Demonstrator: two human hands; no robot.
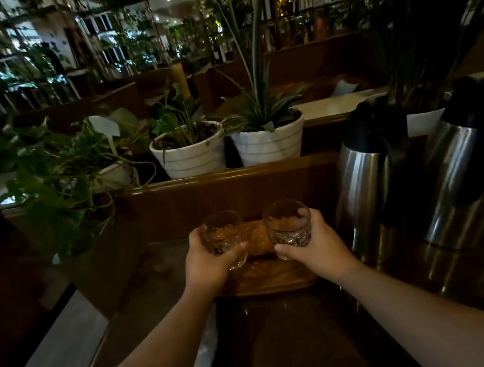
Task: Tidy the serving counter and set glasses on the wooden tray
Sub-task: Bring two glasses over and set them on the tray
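I hold two clear, empty glasses side by side over the wooden tray (265, 278), which lies on the dark counter in the middle of the view. My left hand (207, 265) is wrapped around the left glass (223, 235) from its left side. My right hand (319, 244) grips the right glass (287, 223) from its right side. Both glasses are upright. Whether their bases touch the tray I cannot tell, since my fingers cover their lower parts. A narrow gap separates the two glasses.
Two steel thermos jugs (369, 179) (477, 177) stand close on the right of the tray. Behind the counter's raised wooden ledge (227, 176) sit white plant pots (189, 153) (269, 141). A leafy plant (60, 188) hangs over the left side.
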